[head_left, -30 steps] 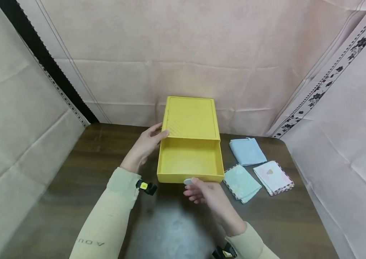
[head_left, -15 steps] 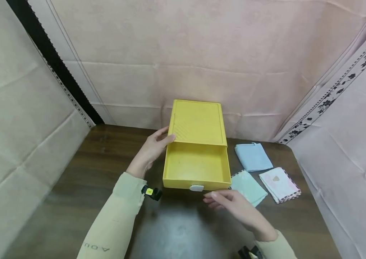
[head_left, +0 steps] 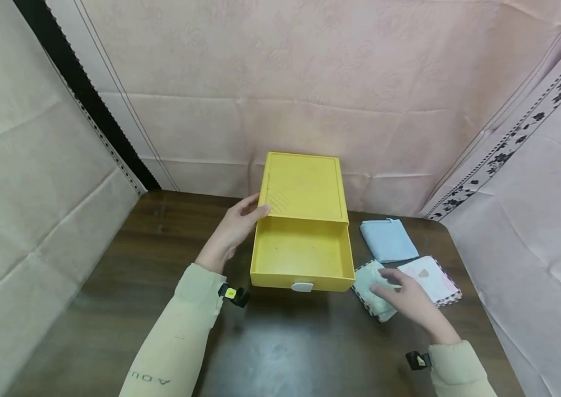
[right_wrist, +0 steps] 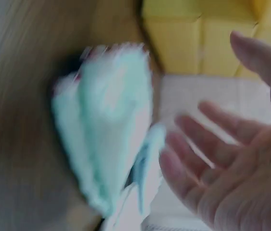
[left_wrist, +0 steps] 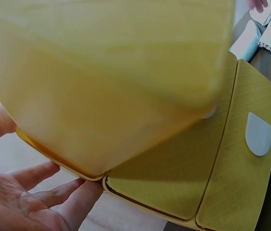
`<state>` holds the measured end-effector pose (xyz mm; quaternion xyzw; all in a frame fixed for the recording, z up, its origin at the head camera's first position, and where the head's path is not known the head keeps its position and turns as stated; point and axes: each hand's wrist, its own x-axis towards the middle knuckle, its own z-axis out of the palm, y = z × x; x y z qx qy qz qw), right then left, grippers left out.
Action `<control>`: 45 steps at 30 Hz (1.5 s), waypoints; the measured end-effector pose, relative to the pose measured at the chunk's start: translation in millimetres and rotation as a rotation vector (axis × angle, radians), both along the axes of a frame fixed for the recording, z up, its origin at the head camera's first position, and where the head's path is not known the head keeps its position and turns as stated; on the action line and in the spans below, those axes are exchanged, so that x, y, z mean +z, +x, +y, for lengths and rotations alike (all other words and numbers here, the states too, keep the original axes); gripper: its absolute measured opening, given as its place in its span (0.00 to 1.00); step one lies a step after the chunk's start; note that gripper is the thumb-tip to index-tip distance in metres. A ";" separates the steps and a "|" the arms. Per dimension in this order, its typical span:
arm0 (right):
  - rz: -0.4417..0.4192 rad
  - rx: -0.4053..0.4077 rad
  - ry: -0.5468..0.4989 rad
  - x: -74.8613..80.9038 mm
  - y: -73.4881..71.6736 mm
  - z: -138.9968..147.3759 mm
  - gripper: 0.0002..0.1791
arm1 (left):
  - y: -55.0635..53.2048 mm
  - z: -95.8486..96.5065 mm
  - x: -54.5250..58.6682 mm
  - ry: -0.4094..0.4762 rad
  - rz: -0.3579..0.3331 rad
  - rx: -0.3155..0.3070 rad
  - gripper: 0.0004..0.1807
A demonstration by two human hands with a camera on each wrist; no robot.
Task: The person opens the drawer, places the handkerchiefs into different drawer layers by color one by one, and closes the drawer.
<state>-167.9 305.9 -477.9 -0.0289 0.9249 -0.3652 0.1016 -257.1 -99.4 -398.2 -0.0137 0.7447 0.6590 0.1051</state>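
A yellow drawer box (head_left: 305,184) stands at the middle of the table, its top drawer (head_left: 275,280) pulled out and bare inside. Extended fingers of my left hand (head_left: 231,231) rest along the box's left side, the thumb at its upper front edge. In the left wrist view, more drawer fronts (left_wrist: 174,178) show beneath the pulled-out one. My right hand (head_left: 411,300) hovers with spread fingers over a folded mint handkerchief (head_left: 367,275) with a checked edge. The right wrist view shows an open palm beside the blurred mint handkerchief (right_wrist: 111,106), nothing in it.
Behind the mint handkerchief lies a folded light-blue one (head_left: 389,242). A white one with a heart patch (head_left: 426,274) lies to its right. Pale cloth walls (head_left: 280,127) enclose the dark wooden table (head_left: 171,220) at the back and sides.
My right hand has let go of the white drawer knob and moved right, over the mint handkerchief. My left hand stays at the box's side, and the drawer remains out.
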 end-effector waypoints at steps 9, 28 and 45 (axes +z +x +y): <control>-0.115 -0.065 0.110 -33.9 -29.3 25.1 0.50 | -4.8 -2.7 -5.3 0.017 0.005 0.007 0.38; -0.217 -0.059 0.273 -39.4 -46.6 25.1 0.42 | -6.1 -1.2 -8.1 0.014 0.010 0.005 0.38; -0.201 0.014 0.317 -36.2 -53.4 20.0 0.39 | -7.8 -4.6 -7.8 0.002 0.015 -0.013 0.40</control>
